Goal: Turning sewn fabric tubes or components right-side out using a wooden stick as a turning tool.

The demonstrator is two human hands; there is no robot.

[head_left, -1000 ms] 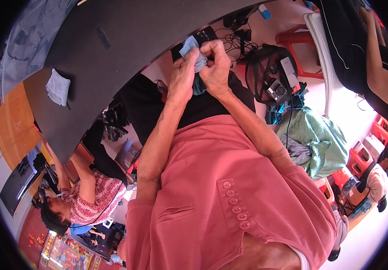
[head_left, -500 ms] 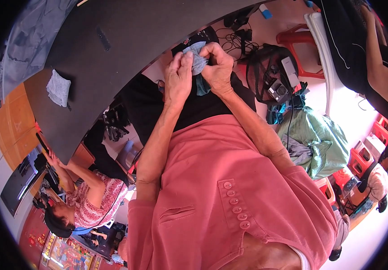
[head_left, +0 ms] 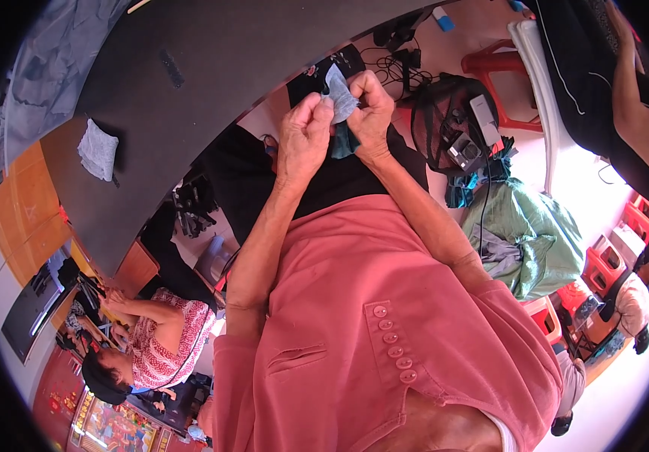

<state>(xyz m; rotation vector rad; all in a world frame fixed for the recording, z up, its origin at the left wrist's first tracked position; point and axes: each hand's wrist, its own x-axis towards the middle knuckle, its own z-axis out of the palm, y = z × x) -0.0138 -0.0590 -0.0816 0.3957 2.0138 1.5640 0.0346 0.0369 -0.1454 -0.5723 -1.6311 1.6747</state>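
Over my lap, just beyond the table edge, both hands grip a small grey-blue piece of fabric (head_left: 342,96). My left hand (head_left: 303,143) pinches its left side between thumb and fingers. On the other side my right hand (head_left: 372,117) has its fingers curled and closed on the right edge. One pointed corner of the fabric sticks up between the hands. Below it, a dark teal cloth (head_left: 345,143) lies against my black-clad lap, partly behind my right hand. A second grey-blue fabric piece (head_left: 98,149) rests on the dark table (head_left: 219,53) to the left.
A blue-grey cloth heap (head_left: 53,83) covers the table's far left. On my right stand a black mesh basket (head_left: 430,128), a red stool (head_left: 494,68) and a green cloth bundle (head_left: 539,233). One person (head_left: 170,324) sits at lower left; another person's arm (head_left: 629,90) shows at far right.
The fabric, bunched up before, is now spread flatter with its corner upright. My left hand has turned and dropped slightly. The person at lower left has lowered their hands from the table edge.
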